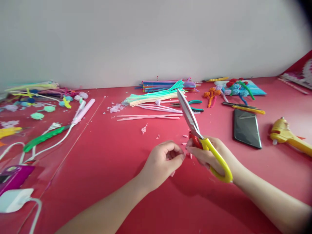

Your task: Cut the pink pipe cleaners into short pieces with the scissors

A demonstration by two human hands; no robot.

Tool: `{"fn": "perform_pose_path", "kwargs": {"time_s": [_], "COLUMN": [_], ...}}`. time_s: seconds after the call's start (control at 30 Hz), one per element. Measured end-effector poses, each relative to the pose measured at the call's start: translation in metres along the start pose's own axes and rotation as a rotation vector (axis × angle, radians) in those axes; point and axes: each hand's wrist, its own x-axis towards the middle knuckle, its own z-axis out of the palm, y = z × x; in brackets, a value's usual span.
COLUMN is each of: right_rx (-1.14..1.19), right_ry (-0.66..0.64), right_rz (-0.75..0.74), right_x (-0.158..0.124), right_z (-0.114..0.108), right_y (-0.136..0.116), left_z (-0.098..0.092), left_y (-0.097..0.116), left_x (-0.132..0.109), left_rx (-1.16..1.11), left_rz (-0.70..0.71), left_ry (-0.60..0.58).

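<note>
The left hand (162, 162) pinches a pink scrap (184, 153) on its three-o'clock side; the right hand (220, 148) grips scissors (204, 141), blades toward eleven o'clock, probably keeping fingers free nearby.

Pink piece (173, 174) partly hidden by left hand (162, 165), yellow glue gun (284, 132) cut off at right edge

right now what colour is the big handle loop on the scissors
The handle loop of the scissors is yellow, seen in the head view.

no text, label, brand or number can be read anywhere.
</note>
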Motion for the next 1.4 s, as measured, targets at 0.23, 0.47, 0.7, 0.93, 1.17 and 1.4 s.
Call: {"fn": "perform_pose_path", "kwargs": {"time_s": [0.23,0.47,0.7,0.93,1.17,1.4], "right_rx": [-0.047,-0.110,-0.022,-0.299,-0.909,-1.058], "right_ry": [-0.113,-0.088,-0.130,0.062,0.210,0.208], "right_rz": [-0.053,-0.108,-0.073,-0.198,-0.312,-0.364], "right_x": [0.002,0.003,0.001,0.003,0.002,0.002], "right_z": [-0.004,-0.001,-0.001,-0.005,-0.001,0.003], "right_y": [-0.001,0.005,0.000,0.006,0.017,0.027], "left_z": [0.000,0.000,-0.005,-0.008,-0.018,-0.020], "left_y": [0.003,0.003,0.001,-0.003,0.000,0.003], "left_x": [0.001,0.001,0.004,0.008,0.012,0.010], "left_rx": [0.183,0.225,-0.053,-0.258,-0.414,-0.495], "left_rz": [0.042,0.075,-0.094,-0.088,0.207,0.257], "left_ry": [0.002,0.026,-0.154,0.021,0.405,0.455]}}
